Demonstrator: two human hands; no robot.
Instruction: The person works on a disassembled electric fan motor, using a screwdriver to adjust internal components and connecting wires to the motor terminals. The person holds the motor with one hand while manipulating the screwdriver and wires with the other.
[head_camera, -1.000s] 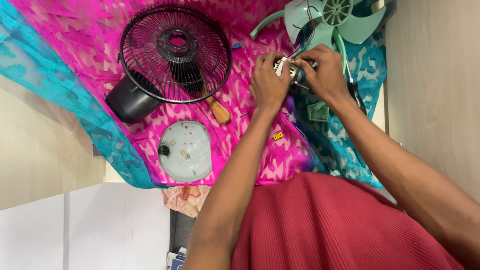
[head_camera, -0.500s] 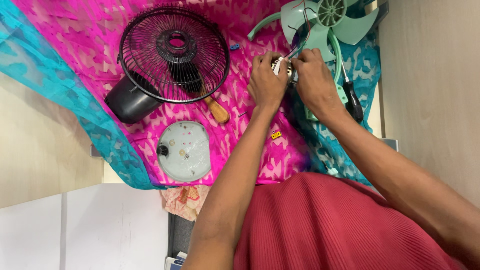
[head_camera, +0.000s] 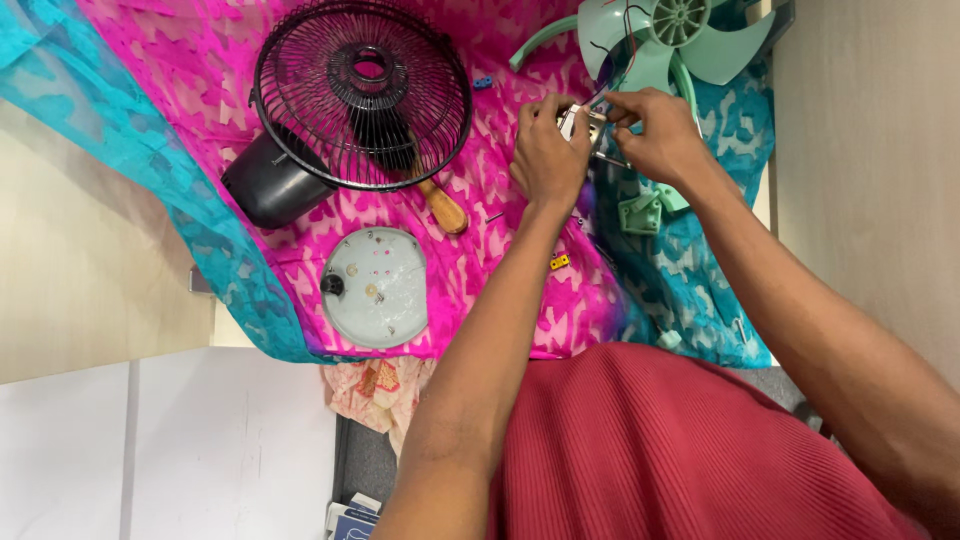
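My left hand (head_camera: 547, 152) and my right hand (head_camera: 655, 132) meet over a small silver metal part (head_camera: 580, 122) with thin wires, and both pinch it between the fingertips. It hovers above a pink and teal patterned cloth (head_camera: 500, 260). Just beyond my hands lies a pale green fan blade (head_camera: 690, 35). A small green plastic bracket (head_camera: 640, 213) lies below my right wrist.
A black wire fan guard (head_camera: 362, 95) rests on a black cup-shaped housing (head_camera: 265, 185). A wooden-handled brush (head_camera: 440, 205) pokes out beneath the guard. A round grey plate (head_camera: 376, 288) lies nearer me. A tiny yellow piece (head_camera: 559, 262) sits on the cloth.
My hands have stayed together on the small metal part, shifting slightly; the right hand's fingers have moved up along the wires.
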